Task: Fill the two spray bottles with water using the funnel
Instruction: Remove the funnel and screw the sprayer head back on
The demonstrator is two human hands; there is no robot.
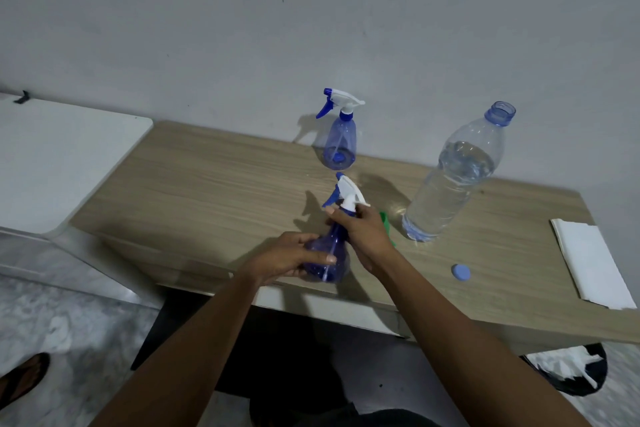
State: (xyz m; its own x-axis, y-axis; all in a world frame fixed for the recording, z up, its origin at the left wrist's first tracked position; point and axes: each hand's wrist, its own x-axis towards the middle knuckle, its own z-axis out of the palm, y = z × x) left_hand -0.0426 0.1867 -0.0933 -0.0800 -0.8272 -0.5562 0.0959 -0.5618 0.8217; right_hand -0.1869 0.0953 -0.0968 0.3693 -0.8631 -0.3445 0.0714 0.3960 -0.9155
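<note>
At the near edge of a wooden table [207, 184], a person's left hand [287, 258] wraps around the blue body of the near spray bottle [331, 241]. The right hand [363, 232] grasps the same bottle at its neck, just below the white trigger head [349, 192], which is in place. The bottle leans slightly. A second spray bottle [339, 144] stands upright farther back, close to the wall [311, 28], its own head also on and no hand near it. To the right, a large clear water bottle [453, 180] stands uncapped and partly full. A blue cap [461, 271] lies apart from it, nearer the front edge. Just behind the right hand shows a sliver of green, probably the funnel [387, 224], mostly hidden. A folded white sheet [588, 263] lies at the table's right end, and a white surface [52, 156] adjoins the table on the left.
</note>
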